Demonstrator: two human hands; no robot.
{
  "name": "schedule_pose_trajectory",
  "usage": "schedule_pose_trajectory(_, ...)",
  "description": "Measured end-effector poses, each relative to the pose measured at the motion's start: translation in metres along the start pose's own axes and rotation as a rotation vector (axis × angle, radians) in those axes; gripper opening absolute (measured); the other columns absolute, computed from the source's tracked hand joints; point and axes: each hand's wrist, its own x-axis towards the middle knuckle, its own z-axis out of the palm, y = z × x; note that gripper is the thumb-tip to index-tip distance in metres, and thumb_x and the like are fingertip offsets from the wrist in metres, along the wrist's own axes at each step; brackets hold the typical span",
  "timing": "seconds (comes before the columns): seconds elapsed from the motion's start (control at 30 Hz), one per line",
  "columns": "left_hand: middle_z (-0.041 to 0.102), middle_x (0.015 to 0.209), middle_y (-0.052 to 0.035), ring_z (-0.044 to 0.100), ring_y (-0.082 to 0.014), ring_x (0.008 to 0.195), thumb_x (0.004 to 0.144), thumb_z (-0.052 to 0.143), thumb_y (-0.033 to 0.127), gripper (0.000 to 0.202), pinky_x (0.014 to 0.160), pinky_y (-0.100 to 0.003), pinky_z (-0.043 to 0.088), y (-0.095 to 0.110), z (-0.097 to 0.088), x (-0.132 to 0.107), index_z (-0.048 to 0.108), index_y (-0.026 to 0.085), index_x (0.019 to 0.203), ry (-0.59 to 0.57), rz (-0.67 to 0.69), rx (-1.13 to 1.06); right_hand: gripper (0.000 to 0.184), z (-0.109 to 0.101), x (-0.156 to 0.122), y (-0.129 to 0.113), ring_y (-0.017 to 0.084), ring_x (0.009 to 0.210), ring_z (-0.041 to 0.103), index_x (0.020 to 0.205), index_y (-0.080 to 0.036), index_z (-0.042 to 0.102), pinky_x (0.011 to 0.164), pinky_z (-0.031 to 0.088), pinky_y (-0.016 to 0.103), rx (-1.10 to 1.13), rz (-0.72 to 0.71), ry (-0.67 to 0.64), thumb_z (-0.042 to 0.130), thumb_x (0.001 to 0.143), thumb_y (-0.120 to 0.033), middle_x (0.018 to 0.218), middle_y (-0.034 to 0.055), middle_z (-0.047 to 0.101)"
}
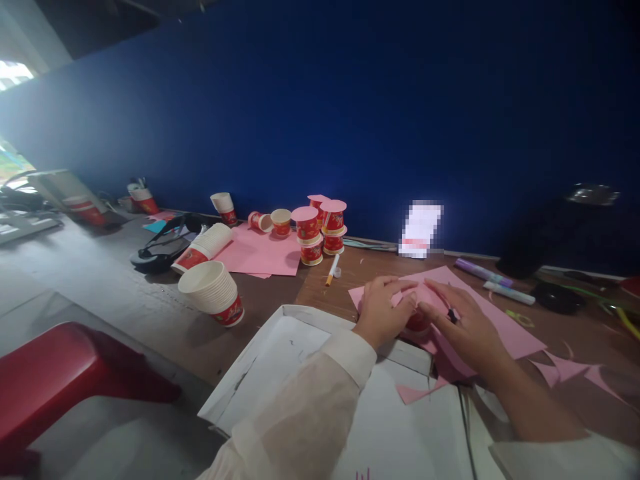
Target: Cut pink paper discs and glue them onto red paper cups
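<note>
My left hand [384, 308] and my right hand [464, 321] curl around a red paper cup [418, 324] from both sides. A piece of pink paper [425, 298] lies over its top, under my fingers, which hide much of the cup. Something small and dark [453, 315] shows at my right fingers; its kind is unclear. Beneath and behind the cup spreads a pink sheet [500, 327]. To the left stand stacked red paper cups with pink paper discs [306, 215] on them.
A white cardboard box [260, 380] lies in front. Leftward are nested paper cups [213, 293], pink sheets [260, 250] and a headset [150, 257]. Markers [510, 292], pink scraps [565, 368] and black tape [557, 297] lie right. A lit phone [421, 230] leans on the blue partition [375, 120]. A red stool [65, 380] stands lower left.
</note>
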Motion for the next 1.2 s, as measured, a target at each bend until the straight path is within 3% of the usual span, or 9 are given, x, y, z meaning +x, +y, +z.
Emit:
schedule_pose_trajectory(0.37,0.066,0.143,-0.0086,0.056,-0.0256,0.136,0.100,0.054,0.040,0.041,0.120,-0.043,0.040,0.001,0.000,-0.004,0.072,0.027,0.135,0.014,0.076,0.163,0.074,0.005,-0.004,0.006,0.038,0.125,0.063,0.144,-0.015,0.062,0.108,0.048,0.060,-0.148,-0.083,0.028,0.043,0.098,-0.070,0.135,0.0199,0.069)
schedule_pose_trajectory(0.7,0.064,0.147,-0.0104,0.053,-0.0293,0.139,0.103,0.049,0.045,0.044,0.119,-0.050,0.038,-0.002,0.001,-0.005,0.071,0.027,0.136,0.014,0.114,0.247,0.074,0.001,-0.002,0.000,0.040,0.121,0.065,0.137,-0.011,0.066,0.103,0.052,0.058,-0.297,-0.135,0.026,0.035,0.100,-0.067,0.130,0.0224,0.071)
schedule_pose_trajectory(0.9,0.067,0.144,-0.0089,0.055,-0.0252,0.138,0.104,0.047,0.044,0.043,0.120,-0.044,0.040,-0.002,0.002,-0.006,0.070,0.025,0.136,0.049,0.153,0.216,0.075,0.003,-0.007,-0.002,0.040,0.126,0.063,0.146,-0.016,0.060,0.106,0.050,0.060,-0.106,-0.065,0.040,0.038,0.099,-0.070,0.138,0.0203,0.068)
schedule_pose_trajectory(1.07,0.070,0.140,-0.0102,0.060,-0.0218,0.134,0.109,0.033,0.035,0.047,0.119,-0.038,0.041,-0.005,0.003,-0.005,0.064,0.019,0.141,0.232,0.191,0.121,0.074,-0.006,-0.011,-0.004,0.036,0.135,0.059,0.159,-0.024,0.046,0.116,0.043,0.059,0.142,0.228,0.231,0.031,0.102,-0.068,0.146,0.0151,0.064)
schedule_pose_trajectory(1.2,0.069,0.139,-0.0134,0.060,-0.0252,0.133,0.108,0.033,0.035,0.047,0.119,-0.042,0.041,-0.006,0.005,-0.005,0.063,0.015,0.140,0.283,0.211,0.198,0.074,-0.010,-0.011,-0.003,0.035,0.142,0.054,0.157,-0.024,0.049,0.121,0.039,0.052,0.197,0.266,0.210,0.031,0.101,-0.069,0.149,0.0150,0.062)
